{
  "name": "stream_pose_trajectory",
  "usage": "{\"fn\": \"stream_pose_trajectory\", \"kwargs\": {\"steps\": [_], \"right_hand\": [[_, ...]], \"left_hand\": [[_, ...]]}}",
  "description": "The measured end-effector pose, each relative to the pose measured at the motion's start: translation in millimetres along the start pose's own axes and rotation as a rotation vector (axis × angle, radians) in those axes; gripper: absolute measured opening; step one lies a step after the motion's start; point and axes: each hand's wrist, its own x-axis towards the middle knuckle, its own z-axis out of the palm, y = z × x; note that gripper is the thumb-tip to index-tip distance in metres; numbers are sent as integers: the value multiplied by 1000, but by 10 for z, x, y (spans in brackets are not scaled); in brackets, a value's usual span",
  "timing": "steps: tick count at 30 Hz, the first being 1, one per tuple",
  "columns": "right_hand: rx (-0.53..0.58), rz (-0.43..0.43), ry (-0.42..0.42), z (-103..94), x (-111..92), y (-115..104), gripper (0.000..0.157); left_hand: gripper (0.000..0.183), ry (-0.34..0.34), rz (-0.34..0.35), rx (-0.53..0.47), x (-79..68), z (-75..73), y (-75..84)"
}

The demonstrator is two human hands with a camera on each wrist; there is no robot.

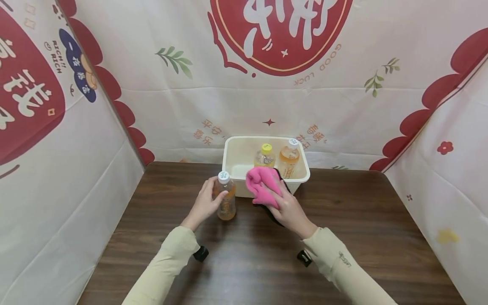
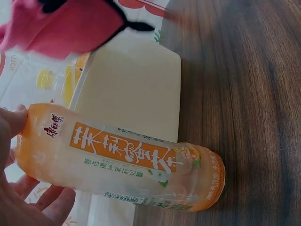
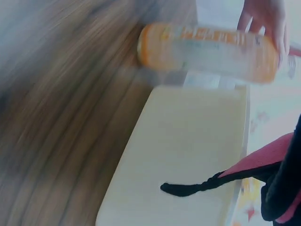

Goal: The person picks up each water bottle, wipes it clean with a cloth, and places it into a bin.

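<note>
My left hand [image 1: 204, 204] grips a bottle of orange-coloured tea [image 1: 226, 201] around its upper part, just left of the cream bin's front. In the left wrist view the bottle's orange label [image 2: 127, 157] faces the camera. A bunched pink cloth [image 1: 264, 184] with black edging is held in my right hand [image 1: 289, 209], in front of the bin's near wall. Inside the cream bin [image 1: 238, 187] stand a bottle with a yellow cap [image 1: 265, 157] and another orange tea bottle with a white cap [image 1: 288, 160]. In the right wrist view the cloth's black loop [image 3: 188, 189] hangs before the bin.
The bin sits at the back of a dark wood-grain table [image 1: 244, 262]. Printed white fabric [image 1: 324, 106] walls the back and both sides. A black strap end [image 1: 201, 253] hangs below the left wrist, another [image 1: 304, 257] below the right.
</note>
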Motion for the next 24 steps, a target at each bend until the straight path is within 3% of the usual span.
{"fn": "stream_pose_trajectory", "kwargs": {"steps": [8,12,17,20,24], "right_hand": [[134,45,-27,604,119,-103,48],[150,26,14,898,31,-75,37],[156,39,71,1121,-175,-14,44],[162,88,-5,1179,-358,26,46],[106,110,-226,1269,-658,73,45]], "left_hand": [[46,19,7,24,-14,14,-39],[44,34,15,63,-18,21,-45],[45,34,0,74,-6,39,-41],[47,32,-24,67,9,45,-39],[49,12,-67,45,14,42,-36]]}}
